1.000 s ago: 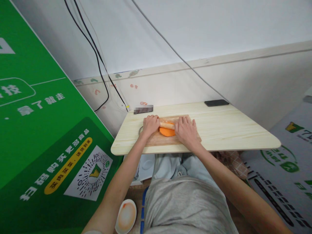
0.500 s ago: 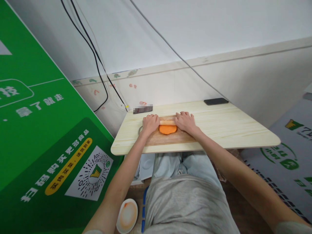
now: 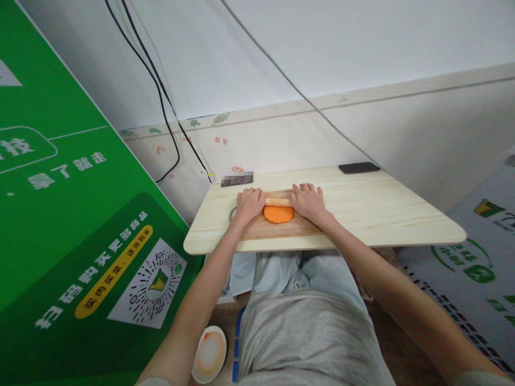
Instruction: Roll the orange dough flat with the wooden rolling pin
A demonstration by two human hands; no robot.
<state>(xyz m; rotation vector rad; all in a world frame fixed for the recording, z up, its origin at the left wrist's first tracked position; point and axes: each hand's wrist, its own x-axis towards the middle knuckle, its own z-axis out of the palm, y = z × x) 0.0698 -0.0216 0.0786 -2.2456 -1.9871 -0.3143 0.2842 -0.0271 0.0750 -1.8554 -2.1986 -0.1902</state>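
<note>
A light wooden rolling pin [image 3: 278, 202] lies crosswise on the far part of a flat orange piece of dough [image 3: 278, 214]. My left hand [image 3: 250, 205] is closed over the pin's left end, and my right hand [image 3: 308, 200] grips the right end with fingers curled over it. The ends themselves are hidden under my hands. Beneath the dough is a brown wooden board [image 3: 277, 231], close to the table's near edge. Part of a metal ring [image 3: 232, 214] shows at the board's left side, beside my left wrist.
On the pale wooden table [image 3: 386, 214], a dark phone [image 3: 359, 168] lies at the back right and another dark, partly blurred device [image 3: 237, 180] at the back left. A white bowl [image 3: 210, 355] sits low at left. A green panel [image 3: 60, 177] stands left; cables hang before the wall.
The view has shifted slightly. Both hands stay on the rolling pin, and a little more of the orange dough's near part seems to show.
</note>
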